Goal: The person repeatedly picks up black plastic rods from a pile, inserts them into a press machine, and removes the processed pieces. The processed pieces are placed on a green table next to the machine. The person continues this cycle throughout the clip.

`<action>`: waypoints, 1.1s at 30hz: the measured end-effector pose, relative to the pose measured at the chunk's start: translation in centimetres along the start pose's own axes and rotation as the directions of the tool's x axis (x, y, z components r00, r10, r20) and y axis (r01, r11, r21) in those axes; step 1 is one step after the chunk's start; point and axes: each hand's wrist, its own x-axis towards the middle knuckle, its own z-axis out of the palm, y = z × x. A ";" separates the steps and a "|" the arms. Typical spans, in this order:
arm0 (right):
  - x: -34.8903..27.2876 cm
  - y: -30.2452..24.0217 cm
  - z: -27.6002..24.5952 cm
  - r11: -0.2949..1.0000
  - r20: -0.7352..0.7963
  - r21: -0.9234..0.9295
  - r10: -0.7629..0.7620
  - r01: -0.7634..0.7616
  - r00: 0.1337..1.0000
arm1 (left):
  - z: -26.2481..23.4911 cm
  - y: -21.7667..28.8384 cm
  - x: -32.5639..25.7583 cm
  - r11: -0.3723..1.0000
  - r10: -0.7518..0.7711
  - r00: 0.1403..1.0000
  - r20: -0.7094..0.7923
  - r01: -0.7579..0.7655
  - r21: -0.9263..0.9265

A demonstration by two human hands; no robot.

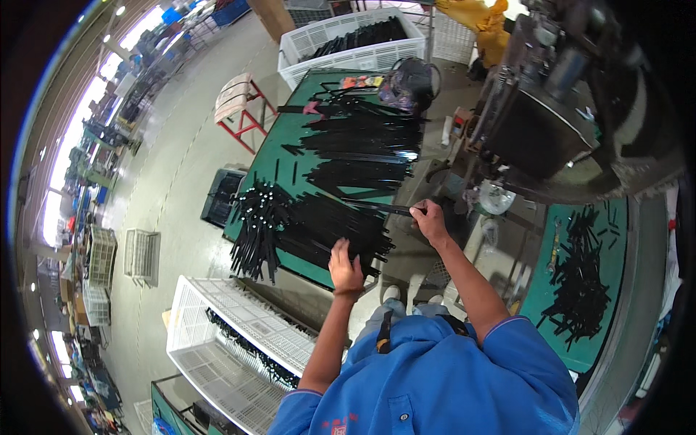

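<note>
— Where is the black strip (380, 207) the person works with?

— The right hand (432, 221) has its fingers closed round one end, at the bench's near right edge. The long axis runs leftward and slightly away from the fist, across the pile of black strips (326, 228) on the green bench (290, 138).

— And the other hand?

— The left hand (346, 267) lies flat on the near edge of that pile, fingers spread and holding nothing. It sits just below the held strip's free end, but the right hand is the one on it.

— What crowds it?

— More strips stacked toward the far end (366, 138), a fanned bundle with pale tips (257, 225) hanging over the near left corner, and a dark bag (409, 83) at the far right corner. A grey machine (540, 130) stands just right of the fist. White crates (239, 341) sit below the near edge — one (355, 40) beyond the far end.
</note>
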 end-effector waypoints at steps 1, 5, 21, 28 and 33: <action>-1.2 -1.6 -1.1 0.999 0.007 -0.038 0.001 0.000 1.000 | -0.2 1.9 2.2 0.999 0.047 0.999 0.015 -0.047 0.005; -6.7 -7.8 -5.8 0.999 0.067 0.021 0.042 -0.044 0.997 | -0.8 8.8 8.8 0.915 0.385 0.904 0.184 -0.400 0.052; 10.7 7.4 -20.6 0.260 -0.030 -0.965 -0.196 0.022 0.980 | 3.1 22.0 8.9 0.305 0.280 0.318 0.906 0.865 -0.398; 9.8 5.4 -20.7 0.803 -0.347 -0.576 -0.409 0.152 0.844 | 5.7 21.9 10.5 -0.017 0.308 0.414 0.856 0.902 -0.431; 5.3 -0.5 -21.0 0.801 -0.386 -0.473 -0.562 0.367 0.731 | 6.1 22.5 11.0 -0.080 0.366 0.402 0.839 0.912 -0.402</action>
